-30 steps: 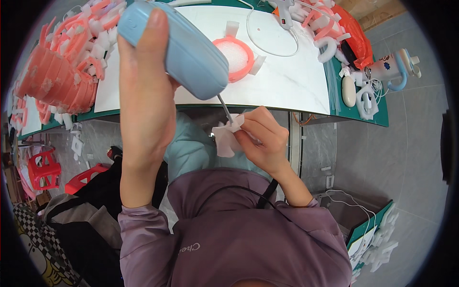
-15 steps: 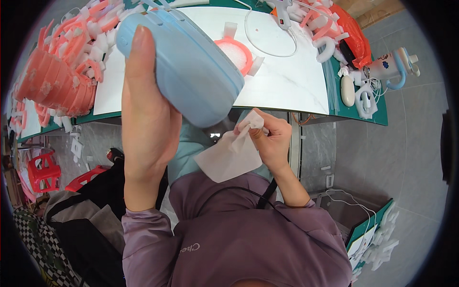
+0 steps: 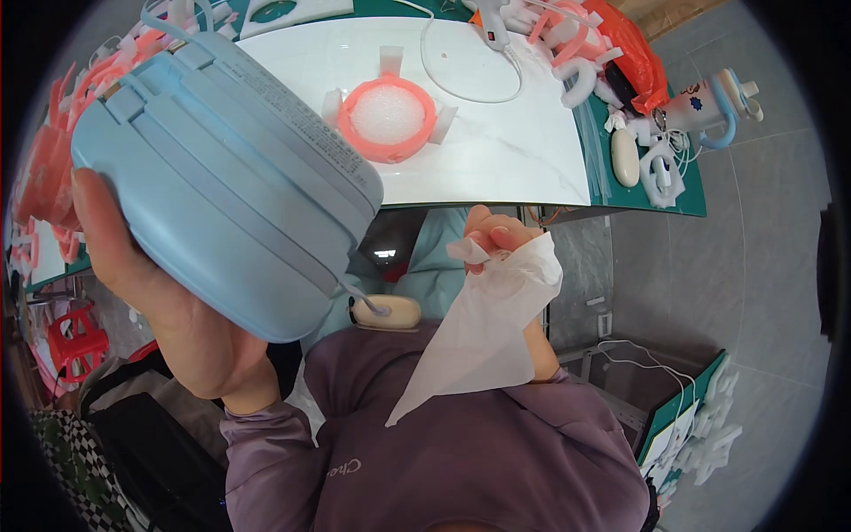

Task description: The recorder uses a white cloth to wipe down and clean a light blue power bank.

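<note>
My left hand (image 3: 195, 328) is wrapped round a light-blue plastic case (image 3: 230, 186) with grooves, a latch and a panel of small print. The case is raised above the left side of the table and tilted. A thin cord seems to run from its lower end to a cream oval piece (image 3: 394, 312) by my lap. My right hand (image 3: 498, 238) is closed on a white tissue (image 3: 487, 328), which hangs down in front of my chest. On the white board (image 3: 514, 151) lies a pink foam ring (image 3: 387, 152) with a white middle and white foam tabs.
At the table's back is a hot glue gun (image 3: 493, 25) with a white cord. Pink foam pieces (image 3: 44, 177) are heaped at the left. A red plastic bag (image 3: 634, 53), a tumbler (image 3: 691, 111) and a cream oval object (image 3: 625, 158) stand at the right. A red stool (image 3: 78, 341) is lower left.
The case has moved left and turned, showing its latch and print. The tissue has unfolded and moved right with my right hand. The cream oval piece and more of the ring now show.
</note>
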The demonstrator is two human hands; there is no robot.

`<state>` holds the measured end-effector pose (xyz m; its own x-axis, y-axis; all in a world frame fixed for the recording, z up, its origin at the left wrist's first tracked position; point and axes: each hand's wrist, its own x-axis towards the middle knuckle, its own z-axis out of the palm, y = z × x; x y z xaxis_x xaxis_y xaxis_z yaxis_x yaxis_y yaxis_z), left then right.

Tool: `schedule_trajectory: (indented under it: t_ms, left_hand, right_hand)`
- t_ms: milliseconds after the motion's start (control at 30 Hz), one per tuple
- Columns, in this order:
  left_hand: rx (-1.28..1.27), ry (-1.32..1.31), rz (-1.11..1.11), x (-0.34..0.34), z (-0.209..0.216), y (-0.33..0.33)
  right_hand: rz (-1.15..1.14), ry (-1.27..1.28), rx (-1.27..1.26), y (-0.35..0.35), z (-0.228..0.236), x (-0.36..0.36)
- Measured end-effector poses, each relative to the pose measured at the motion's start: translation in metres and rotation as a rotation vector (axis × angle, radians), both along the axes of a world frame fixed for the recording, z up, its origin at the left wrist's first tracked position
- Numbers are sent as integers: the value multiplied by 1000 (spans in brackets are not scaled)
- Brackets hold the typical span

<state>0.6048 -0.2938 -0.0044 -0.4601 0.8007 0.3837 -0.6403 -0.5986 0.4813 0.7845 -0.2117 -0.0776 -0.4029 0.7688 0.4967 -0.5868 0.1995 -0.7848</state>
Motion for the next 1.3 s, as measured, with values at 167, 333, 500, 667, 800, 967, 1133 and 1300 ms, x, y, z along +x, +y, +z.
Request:
schedule_trajectory:
  t_ms: [167,333,500,667,800,967,1133,1300]
  left_hand:
    - [-337,266,501,1,3,6]
    - [-378,647,741,1,12,14]
    - [-93,94,145,-3,14,17]
    - [101,-313,-611,-18,18,21]
    - [273,-652,-657,-21,-6,28]
    - [74,-436,-465,-14,20,21]
    - [79,-506,-554,-15,5,44]
    - [125,-531,-655,-14,-2,43]
  right_hand:
    - [55,66,74,7,-9,-2]
    - [134,290,-356,7,1,-1]
    - [171,243,-265,18,-4,7]
    - [282,9,-648,13,15,3]
    - [705,452,-971,15,4,-19]
    - [515,-140,39,-1,24,-60]
    - [374,-331,494,17,25,-73]
    - [414,-329,518,8,26,-70]
